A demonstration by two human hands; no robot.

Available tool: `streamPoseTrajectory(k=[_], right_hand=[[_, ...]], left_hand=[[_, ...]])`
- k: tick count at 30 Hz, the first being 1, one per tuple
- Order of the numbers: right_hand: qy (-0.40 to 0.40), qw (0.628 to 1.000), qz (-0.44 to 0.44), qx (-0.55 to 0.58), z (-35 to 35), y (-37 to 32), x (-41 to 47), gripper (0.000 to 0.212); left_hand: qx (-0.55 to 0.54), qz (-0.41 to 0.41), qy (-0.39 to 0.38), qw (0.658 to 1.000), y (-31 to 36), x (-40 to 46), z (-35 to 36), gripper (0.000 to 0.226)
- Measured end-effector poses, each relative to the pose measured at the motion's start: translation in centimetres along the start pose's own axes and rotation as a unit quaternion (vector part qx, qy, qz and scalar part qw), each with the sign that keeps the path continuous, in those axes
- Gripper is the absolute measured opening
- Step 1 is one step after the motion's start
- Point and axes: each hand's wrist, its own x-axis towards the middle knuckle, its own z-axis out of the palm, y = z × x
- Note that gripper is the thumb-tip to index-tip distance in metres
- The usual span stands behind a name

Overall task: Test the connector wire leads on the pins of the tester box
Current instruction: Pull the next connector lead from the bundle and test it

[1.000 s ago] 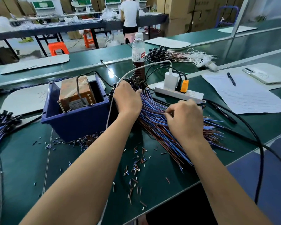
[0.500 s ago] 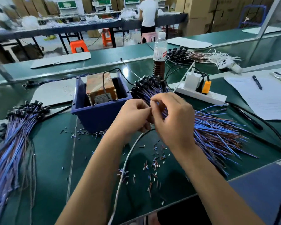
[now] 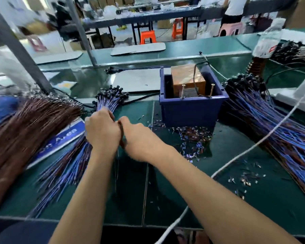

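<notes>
Left bundle of wire leads (image 3: 81, 155) lengthwise, black connectors (image 3: 111, 93) away.

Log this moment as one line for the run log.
left hand: on left wire bundle | right hand: beside it, grip unclear | tester box: in blue bin, untouched

Green bench mat (image 3: 209, 199) carries scattered cut wire-insulation bits (image 3: 192, 138) in front of the blue bin. White cable (image 3: 250, 148) runs diagonally across the mat on the right side. Plastic bottle (image 3: 266, 44) stands at far right, blurred; two orange stools (image 3: 147, 36) and a person's white-shirted back (image 3: 234, 7) are visible in the background.
</notes>
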Motion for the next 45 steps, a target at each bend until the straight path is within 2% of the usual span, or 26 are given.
streamPoseTrajectory(k=[2, 4, 11, 16, 20, 21, 22, 24, 25, 27, 29, 31, 33, 35, 36, 38, 40, 42, 43, 44, 45], right_hand=[[-0.04, 0.998, 0.015, -0.054, 1.2, -0.3, 1.6, 0.036], [-0.049, 0.994, 0.026, -0.097, 1.6, -0.5, 2.8, 0.037], [-0.047, 0.995, 0.065, -0.057, 1.0, 0.0, 4.7, 0.034], [-0.044, 0.996, 0.075, -0.023, 1.2, 0.7, 4.7, 0.029], [-0.029, 0.997, 0.07, -0.003, 1.4, 0.9, 4.1, 0.026], [-0.031, 0.997, 0.071, 0.002, 1.3, 0.9, 3.9, 0.024], [-0.039, 0.997, 0.071, 0.014, 1.1, 0.8, 3.7, 0.022], [-0.049, 0.987, 0.084, 0.124, 0.8, 0.7, 3.3, 0.023], [-0.046, 0.968, 0.096, 0.228, 0.8, 0.7, 3.0, 0.028], [-0.024, 0.894, 0.115, 0.433, 0.4, 0.6, 2.2, 0.04], [0.014, 0.824, 0.121, 0.553, -0.1, 0.8, 1.2, 0.047], [0.056, 0.775, 0.124, 0.617, -0.9, 1.2, 0.5, 0.055], [0.087, 0.75, 0.103, 0.648, -2.3, 2.0, -0.4, 0.056], [0.072, 0.738, 0.055, 0.669, -4.2, 3.1, -1.8, 0.049], [0.061, 0.747, 0.037, 0.661, -5.0, 3.6, -2.5, 0.042], [0.073, 0.814, 0.027, 0.575, -6.5, 5.3, -3.8, 0.027], [0.098, 0.877, 0.034, 0.47, -7.6, 7.3, -5.1, 0.023], [0.109, 0.911, 0.048, 0.395, -8.6, 9.4, -6.3, 0.021], [0.113, 0.926, 0.053, 0.357, -9.0, 10.4, -7.0, 0.02], [0.117, 0.94, 0.055, 0.316, -9.2, 11.3, -7.4, 0.019], [0.123, 0.951, 0.055, 0.277, -9.3, 12.0, -7.7, 0.019]], left_hand=[[0.044, 0.009, 0.027, 0.999, -0.9, 1.8, 0.7, 0.021], [0.073, 0.013, 0.04, 0.996, -1.3, 3.8, 1.4, 0.023], [0.081, 0.022, -0.014, 0.996, -2.2, 8.0, 3.6, 0.021], [-0.028, 0.002, 0.063, 0.998, -1.9, 7.8, 3.0, 0.018], [-0.173, -0.058, 0.053, 0.982, -0.6, 7.6, 1.3, 0.016], [-0.247, -0.089, 0.034, 0.964, 0.0, 7.5, 0.8, 0.014], [-0.339, -0.122, 0.001, 0.933, 0.8, 7.3, 0.3, 0.012], [-0.513, -0.18, -0.085, 0.835, 2.8, 6.3, -0.9, 0.023], [-0.581, -0.2, -0.127, 0.779, 3.8, 5.7, -1.5, 0.031], [-0.67, -0.203, -0.173, 0.693, 6.0, 4.5, -2.5, 0.036], [-0.729, -0.179, -0.173, 0.637, 8.1, 3.6, -3.4, 0.037], [-0.775, -0.147, -0.152, 0.595, 10.0, 3.2, -4.5, 0.038], [-0.81, -0.114, -0.135, 0.56, 11.4, 3.0, -5.7, 0.04], [-0.834, -0.083, -0.116, 0.533, 11.9, 3.2, -6.7, 0.039], [-0.842, -0.067, -0.106, 0.524, 11.9, 3.4, -7.2, 0.039], [-0.853, -0.042, -0.092, 0.511, 11.5, 4.0, -8.0, 0.038], [-0.862, -0.046, -0.083, 0.498, 10.5, 4.7, -8.5, 0.038], [-0.868, -0.065, -0.077, 0.486, 9.1, 5.4, -8.6, 0.04], [-0.864, -0.07, -0.076, 0.492, 8.4, 5.5, -8.4, 0.042], [-0.851, -0.067, -0.071, 0.516, 7.9, 5.3, -8.0, 0.043], [-0.827, -0.049, -0.063, 0.556, 7.5, 4.6, -7.4, 0.043]])
